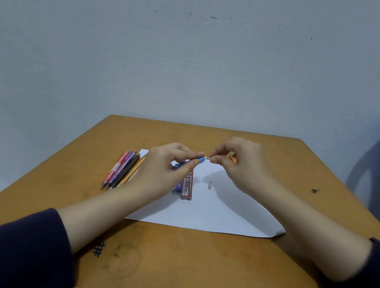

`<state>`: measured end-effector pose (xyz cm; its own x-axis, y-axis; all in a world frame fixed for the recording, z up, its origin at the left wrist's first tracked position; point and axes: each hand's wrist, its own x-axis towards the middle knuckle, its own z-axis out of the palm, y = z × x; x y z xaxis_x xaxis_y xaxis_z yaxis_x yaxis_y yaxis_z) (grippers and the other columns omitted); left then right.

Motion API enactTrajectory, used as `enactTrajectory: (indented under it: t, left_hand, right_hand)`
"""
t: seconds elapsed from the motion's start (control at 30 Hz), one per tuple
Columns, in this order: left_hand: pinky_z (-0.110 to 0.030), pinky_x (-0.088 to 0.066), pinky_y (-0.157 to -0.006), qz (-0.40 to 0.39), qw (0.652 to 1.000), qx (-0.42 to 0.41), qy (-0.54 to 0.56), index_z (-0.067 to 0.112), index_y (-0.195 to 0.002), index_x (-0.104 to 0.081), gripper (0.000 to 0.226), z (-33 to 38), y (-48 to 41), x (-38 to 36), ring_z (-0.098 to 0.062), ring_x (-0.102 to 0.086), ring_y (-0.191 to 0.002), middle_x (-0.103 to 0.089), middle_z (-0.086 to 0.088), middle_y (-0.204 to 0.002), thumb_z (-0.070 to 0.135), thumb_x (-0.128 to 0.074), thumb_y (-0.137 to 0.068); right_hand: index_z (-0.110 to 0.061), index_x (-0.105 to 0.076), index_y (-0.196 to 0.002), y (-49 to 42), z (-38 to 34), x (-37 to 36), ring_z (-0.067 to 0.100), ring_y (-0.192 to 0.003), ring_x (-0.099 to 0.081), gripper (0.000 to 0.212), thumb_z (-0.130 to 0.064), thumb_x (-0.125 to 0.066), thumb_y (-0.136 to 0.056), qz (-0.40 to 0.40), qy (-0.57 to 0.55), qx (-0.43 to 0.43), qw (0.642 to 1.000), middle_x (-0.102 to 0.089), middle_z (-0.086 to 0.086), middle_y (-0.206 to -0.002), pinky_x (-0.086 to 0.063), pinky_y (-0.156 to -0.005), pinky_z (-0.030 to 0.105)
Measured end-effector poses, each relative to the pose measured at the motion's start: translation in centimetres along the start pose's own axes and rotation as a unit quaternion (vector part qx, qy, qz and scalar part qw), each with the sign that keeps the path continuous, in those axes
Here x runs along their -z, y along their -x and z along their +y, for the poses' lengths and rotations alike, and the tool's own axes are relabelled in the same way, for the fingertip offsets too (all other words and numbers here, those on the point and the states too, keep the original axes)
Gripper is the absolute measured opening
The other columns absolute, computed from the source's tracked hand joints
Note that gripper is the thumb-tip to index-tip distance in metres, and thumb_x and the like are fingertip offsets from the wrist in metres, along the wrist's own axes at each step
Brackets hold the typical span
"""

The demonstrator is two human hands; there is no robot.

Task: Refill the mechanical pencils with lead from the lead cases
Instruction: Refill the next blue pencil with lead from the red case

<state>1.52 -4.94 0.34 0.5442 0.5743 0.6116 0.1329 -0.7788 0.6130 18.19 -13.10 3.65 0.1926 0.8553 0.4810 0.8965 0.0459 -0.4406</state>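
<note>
While the left hand [164,167] curls round the slim blue plastic mechanical pencil [186,164] just above the white paper sheet [222,213] and the flat red lead case [187,188], its barrel runs left to right, tail towards the right hand [243,166], whose thumb and forefinger pinch the small white eraser plug [206,158]; a straight rightward pull seems called for.

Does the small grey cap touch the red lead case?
Apart. The head view shows bare white paper between the cap and the red lead case.
</note>
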Motion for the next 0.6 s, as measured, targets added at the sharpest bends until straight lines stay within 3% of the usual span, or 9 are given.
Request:
enactTrajectory:
  t: [0.07,0.2,0.3,0.4,0.6]
  left_hand:
    - [-0.007,-0.036,-0.056,0.0,1.0,-0.001,0.001,0.022,-0.105,-0.074,0.019,-0.03,-0.01,0.0,0.002,-0.057,-0.079,-0.068,0.006,-0.091,0.017,-0.065,-0.089]
    - [-0.006,-0.037,-0.058,-0.006,1.0,-0.017,-0.013,0.023,-0.107,-0.073,0.021,-0.01,0.01,0.07,0.004,-0.056,-0.079,-0.066,0.007,-0.091,0.016,-0.066,-0.088]
    - [-0.004,-0.036,-0.06,-0.01,0.999,-0.031,-0.031,0.022,-0.108,-0.073,0.022,-0.12,0.02,0.06,0.006,-0.056,-0.079,-0.065,0.008,-0.09,0.015,-0.067,-0.088]
    - [-0.005,-0.037,-0.06,-0.006,0.998,-0.043,-0.048,0.021,-0.108,-0.073,0.022,-0.23,-0.01,0.09,0.003,-0.057,-0.078,-0.065,0.007,-0.09,0.016,-0.067,-0.087]
    - [-0.005,-0.039,-0.06,0.004,0.996,-0.063,-0.059,0.02,-0.106,-0.073,0.021,-0.24,-0.01,0.13,0.001,-0.058,-0.079,-0.065,0.007,-0.09,0.015,-0.069,-0.086]
  right_hand:
    - [-0.021,-0.073,-0.086,0.07,-0.02,0.04,-0.001,-0.071,-0.046,0.008,-0.02,-0.066,-0.087,0.002,0.007,0.014,1.0,-0.057,-0.011,-0.08,-0.035,-0.067,0.021]
    - [-0.018,-0.073,-0.086,0.05,0.18,-0.03,0.0,-0.07,-0.044,0.008,-0.016,-0.066,-0.086,0.015,0.023,0.043,0.999,-0.059,-0.006,-0.081,-0.03,-0.063,0.008]
    - [-0.017,-0.073,-0.087,-0.07,0.35,-0.3,0.007,-0.08,-0.045,0.008,-0.014,-0.066,-0.085,0.023,0.04,0.066,0.997,-0.06,-0.004,-0.082,-0.027,-0.063,0.018]
    - [-0.015,-0.073,-0.087,-0.06,0.46,-0.38,0.007,-0.082,-0.044,0.008,-0.011,-0.066,-0.085,0.03,0.058,0.095,0.993,-0.058,-0.005,-0.08,-0.025,-0.067,0.019]
    - [-0.012,-0.072,-0.081,-0.1,0.83,-0.7,0.022,-0.081,-0.055,0.007,-0.005,-0.069,-0.079,0.051,0.096,0.141,0.984,-0.063,0.0,-0.078,-0.034,-0.068,0.029]
